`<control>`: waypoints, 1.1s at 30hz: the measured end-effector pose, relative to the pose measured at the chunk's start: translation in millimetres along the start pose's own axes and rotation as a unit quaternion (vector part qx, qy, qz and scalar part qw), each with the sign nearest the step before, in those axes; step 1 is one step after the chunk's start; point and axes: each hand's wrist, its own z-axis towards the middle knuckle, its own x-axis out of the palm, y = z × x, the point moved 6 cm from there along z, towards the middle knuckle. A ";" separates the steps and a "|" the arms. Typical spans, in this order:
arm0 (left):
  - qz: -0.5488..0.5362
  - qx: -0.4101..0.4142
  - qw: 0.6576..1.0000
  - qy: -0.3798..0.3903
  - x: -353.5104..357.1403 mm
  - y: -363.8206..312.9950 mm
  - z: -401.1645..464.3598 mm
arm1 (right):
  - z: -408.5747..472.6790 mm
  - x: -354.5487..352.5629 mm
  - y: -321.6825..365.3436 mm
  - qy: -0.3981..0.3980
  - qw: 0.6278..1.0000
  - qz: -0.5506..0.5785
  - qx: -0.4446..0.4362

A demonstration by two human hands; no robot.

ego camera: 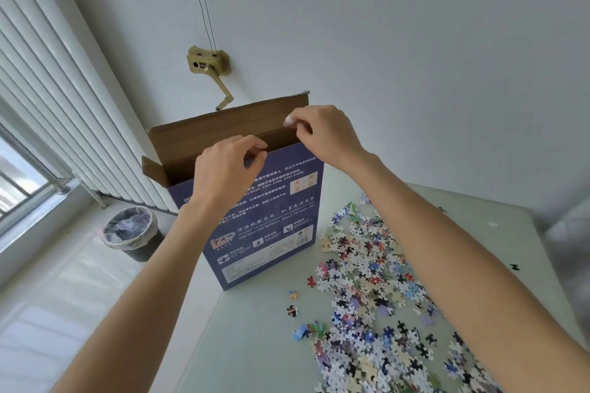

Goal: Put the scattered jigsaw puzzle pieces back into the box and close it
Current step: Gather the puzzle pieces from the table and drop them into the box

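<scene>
The left hand [223,169] and right hand [322,134] each pinch the open top edge of the upright puzzle box [265,217]; its inside stays hidden. Jigsaw pieces [376,290] litter the white table [249,344]; a bin [132,231] stands below the blinds [48,89]

A blue box [271,217] stands upright near the left edge of a pale table [255,344], its top open and its brown flap [230,128] raised behind. The left hand [223,169] grips the box's near top rim with curled fingers. The right hand [325,134] pinches the flap at the box's right top corner. Puzzle pieces [376,281] lie scattered over the table to the right of the box, towards the near edge. A lined bin [134,231] stands on the floor to the left, below the blinds [57,99].
</scene>
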 end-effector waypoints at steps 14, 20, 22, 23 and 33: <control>-0.133 0.076 0.979 0.138 123.0 -38.8 -146.5 | -290.5 69.2 -84.1 0.103 0.969 0.043 0.221; -0.146 -0.153 0.919 0.331 223.6 -5.2 -220.3 | -381.0 109.1 -137.3 0.247 0.901 0.014 0.356; -0.123 -0.197 0.908 0.349 242.9 2.9 -239.8 | -389.2 118.3 -151.3 0.269 0.891 0.001 0.364; -0.103 -0.214 0.900 0.364 250.6 6.2 -250.4 | -389.5 123.2 -157.0 0.278 0.889 -0.010 0.363; -0.046 -0.114 0.862 0.493 278.0 -23.7 -291.8 | -358.1 175.2 -173.9 0.368 0.861 -0.026 0.350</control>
